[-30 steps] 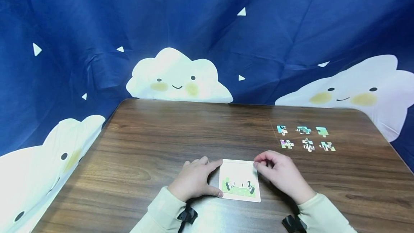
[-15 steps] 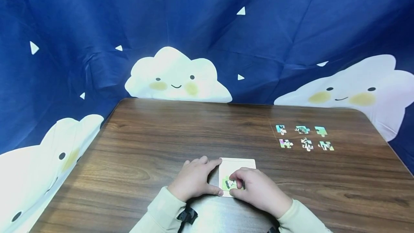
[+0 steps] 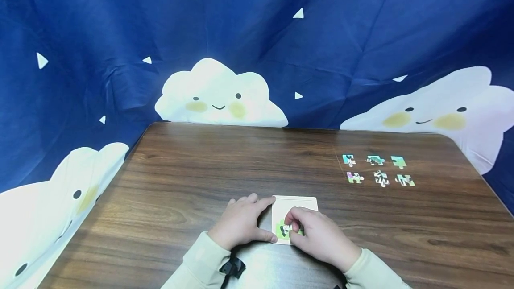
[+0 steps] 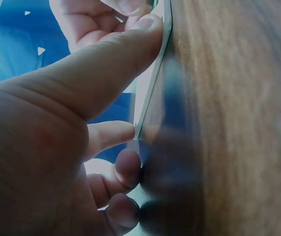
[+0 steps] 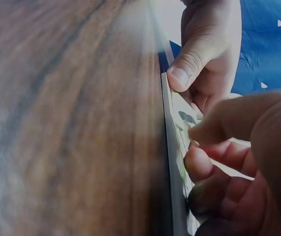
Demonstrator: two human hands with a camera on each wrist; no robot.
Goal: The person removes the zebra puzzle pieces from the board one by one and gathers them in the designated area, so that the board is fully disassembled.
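Note:
A small cream puzzle board (image 3: pixel 295 202) lies on the table, with green-and-white picture pieces (image 3: pixel 283 231) along its near side. My left hand (image 3: pixel 246 223) rests at its left edge, the index fingertip at the far corner and the thumb at the near one. My right hand (image 3: pixel 323 237) is over the board's near right part, thumb and index finger bent close together at the picture. In the right wrist view those fingertips (image 5: pixel 198 160) sit right at the board's surface; I cannot tell whether they pinch a piece. The right hand hides much of the picture.
Several loose jigsaw pieces lie in two rows at the table's right, among them a green piece (image 3: pixel 399 162) and a pink-marked piece (image 3: pixel 355 178). The brown wooden table (image 3: pixel 225 159) ends at a blue curtain (image 3: pixel 257 21) with clouds.
My right hand has moved from the board's far right corner to its near part, then shifted slightly, its fingertips staying at the picture. The left hand has stayed at the left edge.

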